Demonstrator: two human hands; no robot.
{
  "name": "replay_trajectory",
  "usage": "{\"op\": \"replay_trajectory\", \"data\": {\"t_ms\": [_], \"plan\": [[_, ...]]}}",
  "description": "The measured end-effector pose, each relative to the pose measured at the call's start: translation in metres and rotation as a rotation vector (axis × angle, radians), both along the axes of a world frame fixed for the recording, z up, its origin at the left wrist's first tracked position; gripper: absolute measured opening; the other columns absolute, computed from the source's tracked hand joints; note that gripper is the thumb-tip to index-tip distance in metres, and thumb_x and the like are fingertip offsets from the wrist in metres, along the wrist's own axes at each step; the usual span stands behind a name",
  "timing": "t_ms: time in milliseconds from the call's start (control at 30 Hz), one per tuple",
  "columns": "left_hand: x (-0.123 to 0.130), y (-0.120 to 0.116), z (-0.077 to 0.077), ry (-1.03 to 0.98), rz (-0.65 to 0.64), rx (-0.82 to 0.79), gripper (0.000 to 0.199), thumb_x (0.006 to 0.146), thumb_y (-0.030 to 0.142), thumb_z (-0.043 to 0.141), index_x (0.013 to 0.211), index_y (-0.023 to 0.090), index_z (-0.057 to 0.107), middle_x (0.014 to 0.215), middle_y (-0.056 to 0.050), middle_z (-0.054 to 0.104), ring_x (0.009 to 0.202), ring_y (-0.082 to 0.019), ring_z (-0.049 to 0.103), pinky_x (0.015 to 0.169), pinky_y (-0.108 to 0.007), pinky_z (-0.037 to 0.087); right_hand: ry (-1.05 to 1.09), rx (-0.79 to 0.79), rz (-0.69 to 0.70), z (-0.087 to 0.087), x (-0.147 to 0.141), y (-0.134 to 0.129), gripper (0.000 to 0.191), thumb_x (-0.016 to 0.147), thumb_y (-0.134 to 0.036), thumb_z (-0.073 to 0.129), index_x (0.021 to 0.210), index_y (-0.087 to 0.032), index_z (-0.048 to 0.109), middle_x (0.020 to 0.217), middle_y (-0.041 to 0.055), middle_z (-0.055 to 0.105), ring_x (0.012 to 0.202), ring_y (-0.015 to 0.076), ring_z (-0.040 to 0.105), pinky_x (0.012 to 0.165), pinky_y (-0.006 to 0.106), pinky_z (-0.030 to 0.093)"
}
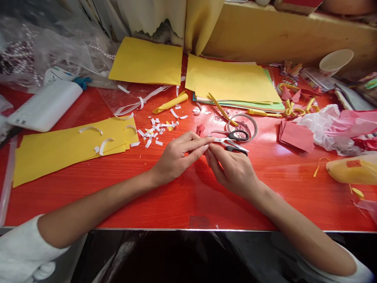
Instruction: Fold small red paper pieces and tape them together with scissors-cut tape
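Observation:
My left hand and my right hand meet over the middle of the red table, fingertips pinched together. Between them is a small piece of folded red paper, which sticks up past my left fingers; the rest is mostly covered. Just beyond my right fingers lie scissors with black handles, their blades partly hidden by my fingertips. A roll of tape stands against the scissors. White paper scraps are scattered left of the hands.
Yellow strips lie at left, near a white device. Yellow sheets and a stack of coloured paper are at the back. Pink paper squares, crumpled white plastic and a paper cup are at right.

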State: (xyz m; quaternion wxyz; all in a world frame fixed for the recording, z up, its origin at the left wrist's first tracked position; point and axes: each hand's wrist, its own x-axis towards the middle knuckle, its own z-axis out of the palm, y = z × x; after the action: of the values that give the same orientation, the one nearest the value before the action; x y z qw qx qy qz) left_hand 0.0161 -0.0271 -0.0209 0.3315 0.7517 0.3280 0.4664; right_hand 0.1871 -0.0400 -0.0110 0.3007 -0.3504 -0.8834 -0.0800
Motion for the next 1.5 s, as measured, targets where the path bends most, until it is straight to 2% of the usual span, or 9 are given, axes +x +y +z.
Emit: {"op": "replay_trajectory", "data": {"t_ms": [300, 433, 900, 1067, 1233, 1500], "plan": [[-0.0008, -0.0001, 0.0021, -0.015, -0.003, -0.039, 0.028, 0.089, 0.018, 0.051, 0.112, 0.022, 0.066, 0.086, -0.001, 0.059, 0.078, -0.006, 0.056, 0.073, -0.018, 0.05, 0.005, -0.016, 0.009, -0.0001, -0.0007, -0.0003, 0.015, 0.089, -0.008, 0.04, 0.091, -0.013, 0.053, 0.056, -0.0002, 0.058, 0.043, 0.01, 0.048, 0.044, 0.023, 0.033], [-0.0002, 0.0, 0.0025, -0.041, -0.003, -0.042, 0.027, 0.087, 0.019, 0.054, 0.111, 0.021, 0.067, 0.084, -0.001, 0.058, 0.077, -0.006, 0.056, 0.072, -0.017, 0.049, 0.018, -0.024, 0.023, -0.0016, -0.0003, 0.0003, 0.015, 0.087, -0.007, 0.042, 0.095, -0.011, 0.054, 0.06, 0.0025, 0.062, 0.047, 0.0114, 0.051, 0.045, 0.024, 0.035], [-0.0016, 0.0005, 0.0007, -0.005, -0.018, -0.065, 0.029, 0.089, 0.019, 0.05, 0.112, 0.023, 0.067, 0.086, -0.002, 0.057, 0.078, -0.007, 0.055, 0.072, -0.018, 0.048, 0.007, 0.029, 0.01, -0.0047, -0.0004, 0.0004, 0.018, 0.088, -0.007, 0.041, 0.1, -0.012, 0.053, 0.06, 0.002, 0.062, 0.047, 0.0121, 0.054, 0.044, 0.023, 0.035], [-0.0009, 0.0007, 0.0007, -0.043, -0.036, -0.052, 0.03, 0.088, 0.016, 0.051, 0.114, 0.023, 0.065, 0.085, -0.001, 0.055, 0.079, -0.007, 0.055, 0.074, -0.018, 0.047, 0.011, 0.044, 0.016, -0.0037, -0.0004, 0.0004, 0.018, 0.087, -0.007, 0.043, 0.101, -0.009, 0.055, 0.062, 0.0045, 0.065, 0.049, 0.0129, 0.056, 0.046, 0.023, 0.038], [-0.0005, 0.0006, 0.001, -0.024, -0.035, -0.051, 0.031, 0.088, 0.017, 0.051, 0.115, 0.024, 0.065, 0.084, -0.001, 0.055, 0.076, -0.007, 0.053, 0.069, -0.019, 0.047, 0.011, 0.047, 0.024, -0.0044, -0.0002, 0.0013, 0.018, 0.087, -0.006, 0.044, 0.101, -0.006, 0.055, 0.065, 0.0071, 0.066, 0.052, 0.0142, 0.057, 0.047, 0.024, 0.039], [-0.0005, 0.0017, -0.0007, -0.019, -0.039, 0.011, 0.029, 0.088, 0.015, 0.05, 0.113, 0.019, 0.066, 0.086, -0.002, 0.057, 0.08, -0.006, 0.056, 0.074, -0.017, 0.047, -0.055, 0.054, 0.036, -0.0043, 0.0002, 0.0024, 0.016, 0.088, -0.005, 0.039, 0.096, -0.01, 0.052, 0.06, 0.0022, 0.059, 0.046, 0.0109, 0.047, 0.044, 0.023, 0.034]]}}
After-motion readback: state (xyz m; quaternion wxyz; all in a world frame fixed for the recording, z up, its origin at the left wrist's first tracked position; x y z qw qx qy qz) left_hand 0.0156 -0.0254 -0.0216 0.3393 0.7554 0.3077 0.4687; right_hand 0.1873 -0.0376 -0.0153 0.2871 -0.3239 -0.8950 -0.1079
